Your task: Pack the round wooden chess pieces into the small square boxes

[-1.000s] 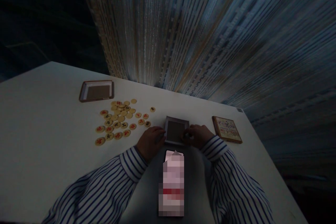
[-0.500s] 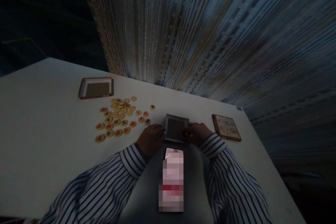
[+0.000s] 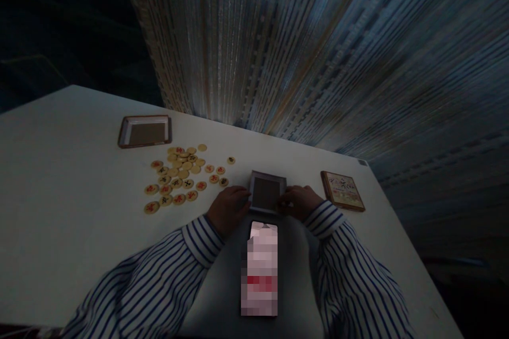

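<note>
A small open box with a grey-brown inside (image 3: 267,194) lies in front of me, its inside facing up. My left hand (image 3: 229,211) grips its left edge with the fingers closed. At the right edge, my right hand (image 3: 299,202) has its fingers curled and closed on the rim. To the left, several round wooden discs (image 3: 183,174) with red or black characters, some blank side up, lie scattered on the table. Just below the box is a phone (image 3: 262,270) with a lit, pixelated screen.
A brown-rimmed open tray (image 3: 145,131) lies at the back left of the white table (image 3: 79,180). A flat box with a printed cover (image 3: 343,191) is on the right. Behind the table's far edge hangs a striped curtain (image 3: 222,42).
</note>
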The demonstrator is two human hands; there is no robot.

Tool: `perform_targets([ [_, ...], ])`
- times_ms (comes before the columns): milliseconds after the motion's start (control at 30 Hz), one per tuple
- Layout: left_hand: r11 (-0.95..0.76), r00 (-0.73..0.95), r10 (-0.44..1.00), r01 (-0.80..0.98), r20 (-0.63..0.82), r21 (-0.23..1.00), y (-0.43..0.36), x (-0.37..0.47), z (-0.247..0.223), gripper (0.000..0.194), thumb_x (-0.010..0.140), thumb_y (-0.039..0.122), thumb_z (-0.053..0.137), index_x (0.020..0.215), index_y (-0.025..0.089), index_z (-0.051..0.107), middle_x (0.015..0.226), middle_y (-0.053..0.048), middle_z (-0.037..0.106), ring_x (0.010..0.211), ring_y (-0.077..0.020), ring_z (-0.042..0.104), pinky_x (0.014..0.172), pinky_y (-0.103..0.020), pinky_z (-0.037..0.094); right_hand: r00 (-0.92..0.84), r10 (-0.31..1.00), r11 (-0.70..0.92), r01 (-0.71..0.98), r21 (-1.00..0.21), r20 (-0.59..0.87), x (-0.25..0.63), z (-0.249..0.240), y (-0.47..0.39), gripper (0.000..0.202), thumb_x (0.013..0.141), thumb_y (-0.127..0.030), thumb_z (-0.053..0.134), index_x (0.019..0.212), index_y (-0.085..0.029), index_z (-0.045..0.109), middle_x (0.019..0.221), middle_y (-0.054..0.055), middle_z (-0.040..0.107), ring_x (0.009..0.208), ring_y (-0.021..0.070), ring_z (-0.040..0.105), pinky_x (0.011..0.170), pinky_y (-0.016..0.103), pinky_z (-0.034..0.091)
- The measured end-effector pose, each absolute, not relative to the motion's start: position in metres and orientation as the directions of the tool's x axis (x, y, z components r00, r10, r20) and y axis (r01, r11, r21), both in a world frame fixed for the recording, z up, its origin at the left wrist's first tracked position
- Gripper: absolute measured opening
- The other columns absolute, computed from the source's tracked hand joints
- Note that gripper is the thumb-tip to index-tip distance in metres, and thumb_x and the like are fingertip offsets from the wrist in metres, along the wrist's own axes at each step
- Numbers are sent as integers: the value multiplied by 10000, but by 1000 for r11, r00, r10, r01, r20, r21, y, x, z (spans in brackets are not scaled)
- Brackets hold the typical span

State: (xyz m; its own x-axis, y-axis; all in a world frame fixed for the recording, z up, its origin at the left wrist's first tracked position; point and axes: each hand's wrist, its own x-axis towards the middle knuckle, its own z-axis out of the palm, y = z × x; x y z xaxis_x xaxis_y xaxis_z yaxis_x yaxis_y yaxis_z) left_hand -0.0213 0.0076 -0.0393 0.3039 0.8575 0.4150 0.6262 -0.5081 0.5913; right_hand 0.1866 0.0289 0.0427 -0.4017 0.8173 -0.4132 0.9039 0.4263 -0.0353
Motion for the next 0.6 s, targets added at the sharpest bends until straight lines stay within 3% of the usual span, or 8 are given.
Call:
perform_targets([
  [600, -524, 308, 846, 631, 435, 573, 7, -20, -39, 202, 754, 191, 554, 915, 118, 653, 920, -121, 671, 859, -214, 625, 782, -373, 518, -391, 814, 420, 907, -30, -430, 185, 46, 24, 225, 767, -271, 538, 946, -301, 672, 901, 35, 647, 844, 192, 576, 690, 312, 369],
])
